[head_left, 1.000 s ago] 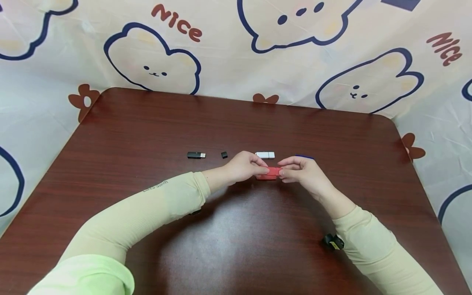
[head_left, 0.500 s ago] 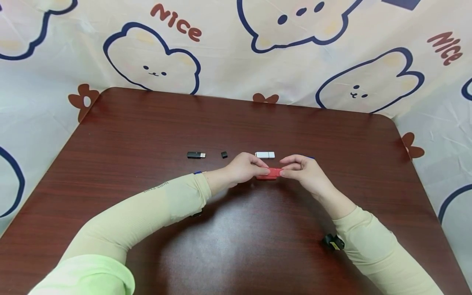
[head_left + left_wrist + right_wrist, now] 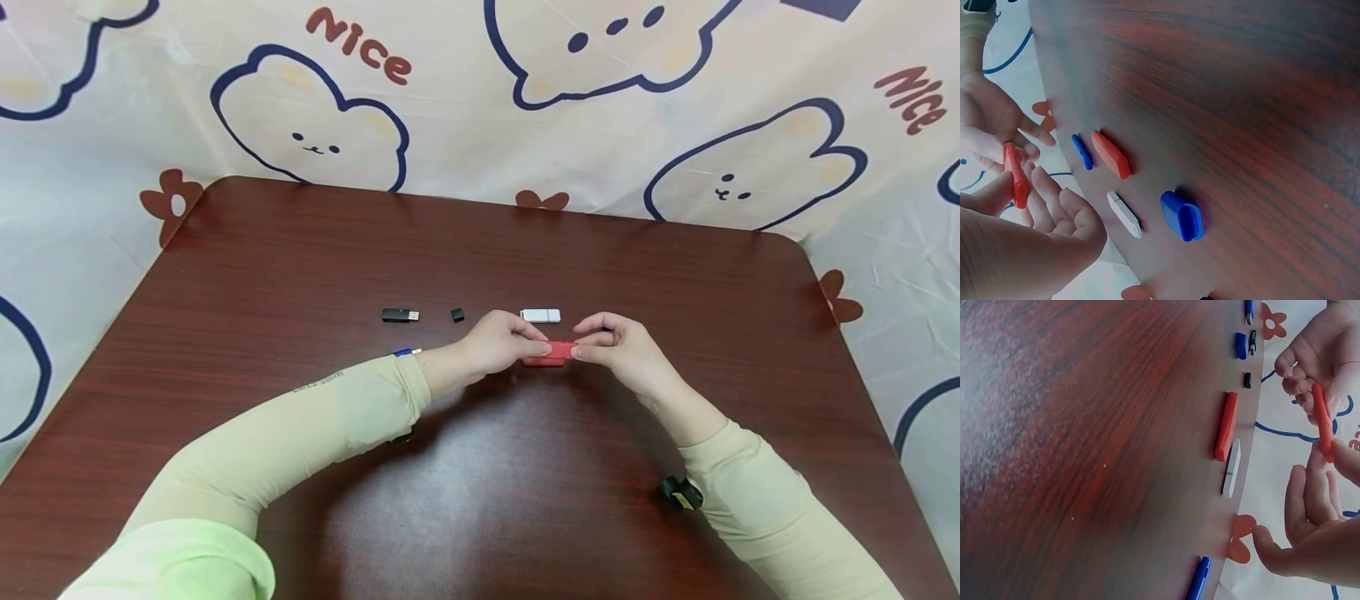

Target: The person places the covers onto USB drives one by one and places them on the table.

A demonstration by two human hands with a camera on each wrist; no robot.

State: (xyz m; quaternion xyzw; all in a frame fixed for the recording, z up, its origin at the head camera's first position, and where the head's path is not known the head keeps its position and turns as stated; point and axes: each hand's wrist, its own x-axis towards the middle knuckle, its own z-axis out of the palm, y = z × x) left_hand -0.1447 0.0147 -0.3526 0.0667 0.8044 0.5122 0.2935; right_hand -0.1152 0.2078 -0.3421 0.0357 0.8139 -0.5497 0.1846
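Note:
Both hands hold a red USB stick point(image 3: 560, 349) between them, raised off the table in the wrist views. My left hand point(image 3: 491, 343) pinches its left end with thumb and fingers. At the other end, the thumb and fingertips of my right hand point(image 3: 630, 357) pinch it, while other fingers stand loosely out. No metal plug shows on the stick. Beneath it, a second red stick point(image 3: 1111, 154) lies on the table. Just behind is a white USB stick point(image 3: 541, 316). A slim blue stick point(image 3: 1199, 578) lies by my right hand, mostly hidden by it in the head view.
Further left lie a black USB stick point(image 3: 400, 315) with bare plug and a small black cap point(image 3: 457, 315). A blue USB stick point(image 3: 407, 352) with its plug showing touches the left sleeve's outline. A hollow blue cap point(image 3: 1182, 215) sits nearby. Patterned cloth surrounds the dark wooden table point(image 3: 480, 500).
My right hand has shifted slightly right and now covers most of the slim blue stick. More of the blue stick by my left wrist shows. The red stick stays between both hands.

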